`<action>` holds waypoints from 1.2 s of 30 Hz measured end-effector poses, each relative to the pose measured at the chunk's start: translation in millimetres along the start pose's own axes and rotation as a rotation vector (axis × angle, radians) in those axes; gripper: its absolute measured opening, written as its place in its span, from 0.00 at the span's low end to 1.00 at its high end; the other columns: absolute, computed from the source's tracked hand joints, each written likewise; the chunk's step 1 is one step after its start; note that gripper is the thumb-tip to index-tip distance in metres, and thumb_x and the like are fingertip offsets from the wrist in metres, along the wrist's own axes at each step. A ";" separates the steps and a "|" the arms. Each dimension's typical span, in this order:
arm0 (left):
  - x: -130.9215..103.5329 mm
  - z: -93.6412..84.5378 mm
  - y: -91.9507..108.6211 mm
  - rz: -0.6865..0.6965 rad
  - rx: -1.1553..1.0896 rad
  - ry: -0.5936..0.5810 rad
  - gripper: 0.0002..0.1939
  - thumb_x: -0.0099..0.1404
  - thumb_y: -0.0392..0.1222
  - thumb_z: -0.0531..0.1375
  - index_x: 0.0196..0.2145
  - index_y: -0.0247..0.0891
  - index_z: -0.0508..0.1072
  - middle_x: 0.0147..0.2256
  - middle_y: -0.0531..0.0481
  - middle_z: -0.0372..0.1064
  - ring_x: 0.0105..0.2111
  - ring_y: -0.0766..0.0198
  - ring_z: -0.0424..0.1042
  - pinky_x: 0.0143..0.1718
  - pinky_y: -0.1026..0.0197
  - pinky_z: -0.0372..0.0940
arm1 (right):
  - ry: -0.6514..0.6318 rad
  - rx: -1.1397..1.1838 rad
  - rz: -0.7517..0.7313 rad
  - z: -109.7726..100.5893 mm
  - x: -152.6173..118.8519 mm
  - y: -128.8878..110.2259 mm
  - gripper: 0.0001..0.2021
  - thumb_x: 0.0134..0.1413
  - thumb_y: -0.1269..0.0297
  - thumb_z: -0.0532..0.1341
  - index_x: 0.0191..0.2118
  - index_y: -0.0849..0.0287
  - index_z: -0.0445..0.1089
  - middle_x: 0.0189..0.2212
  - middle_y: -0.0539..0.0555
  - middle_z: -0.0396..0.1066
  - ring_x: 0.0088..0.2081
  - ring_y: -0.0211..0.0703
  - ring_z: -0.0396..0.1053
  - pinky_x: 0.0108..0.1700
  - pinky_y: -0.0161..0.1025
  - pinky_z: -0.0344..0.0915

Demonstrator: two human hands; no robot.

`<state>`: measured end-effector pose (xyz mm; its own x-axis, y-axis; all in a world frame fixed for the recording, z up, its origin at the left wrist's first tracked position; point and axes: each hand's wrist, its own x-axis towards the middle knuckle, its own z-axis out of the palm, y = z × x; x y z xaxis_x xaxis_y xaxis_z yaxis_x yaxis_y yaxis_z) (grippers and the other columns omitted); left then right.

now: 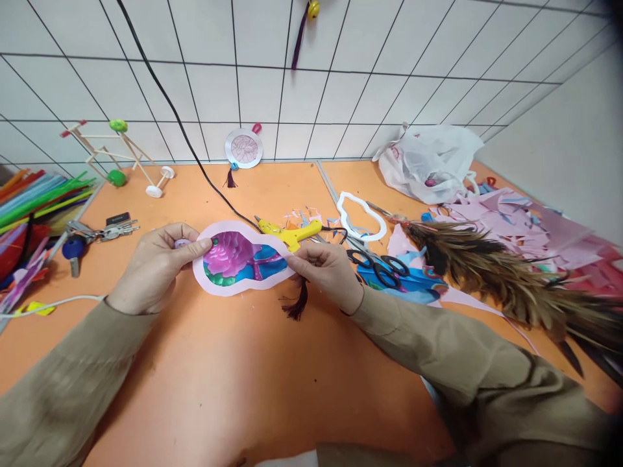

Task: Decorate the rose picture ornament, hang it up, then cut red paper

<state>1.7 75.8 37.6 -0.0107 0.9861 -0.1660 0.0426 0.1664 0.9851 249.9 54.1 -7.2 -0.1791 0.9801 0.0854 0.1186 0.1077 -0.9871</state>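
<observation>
A gourd-shaped piece [233, 254] with a pale pink border and a pink flower on blue and green is held up above the orange table. My left hand [163, 263] pinches its wide left end, with a small pale loop beside the fingers. At the narrow right end, my right hand [328, 269] grips it between thumb and fingers. A dark tassel [296, 303] hangs below the right fingers. Just behind the piece lies a yellow glue gun [292, 232] with a black cord.
Black-handled scissors [384, 267], blue fabric and a white gourd-shaped frame [341, 206] lie right of centre. Farther right are brown feathers [506, 279], pink scraps and a white plastic bag [428, 159]. Keys [114, 230], colourful sticks and a wooden stick model [129, 148] are left.
</observation>
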 end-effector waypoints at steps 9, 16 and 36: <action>-2.2 -1.3 4.5 0.059 0.012 -0.057 0.16 0.46 0.43 0.73 0.23 0.34 0.70 0.17 0.56 0.69 0.18 0.72 0.64 0.20 0.70 0.58 | -0.093 -0.106 -0.089 -3.0 -0.6 -8.1 0.20 0.54 0.49 0.59 0.24 0.62 0.69 0.19 0.52 0.68 0.23 0.37 0.66 0.27 0.34 0.64; -4.5 -1.3 3.0 0.055 -0.003 -0.099 0.16 0.48 0.44 0.73 0.24 0.34 0.71 0.18 0.56 0.69 0.19 0.72 0.64 0.21 0.70 0.60 | -0.067 -0.215 -0.164 -0.8 3.1 -1.6 0.14 0.52 0.58 0.59 0.21 0.61 0.67 0.16 0.47 0.61 0.20 0.32 0.56 0.23 0.31 0.54; -25.6 39.9 -20.6 -0.066 -0.372 -0.220 0.14 0.55 0.49 0.69 0.30 0.33 0.80 0.29 0.44 0.79 0.36 0.51 0.78 0.38 0.55 0.74 | 0.037 0.049 0.011 7.8 5.8 -0.7 0.22 0.46 0.48 0.64 0.18 0.59 0.59 0.14 0.45 0.56 0.18 0.31 0.53 0.20 0.32 0.51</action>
<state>41.0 47.2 19.8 0.2132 0.9573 -0.1953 -0.3138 0.2564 0.9142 241.2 58.4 -7.1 -0.1419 0.9867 0.0790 0.0717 0.0899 -0.9934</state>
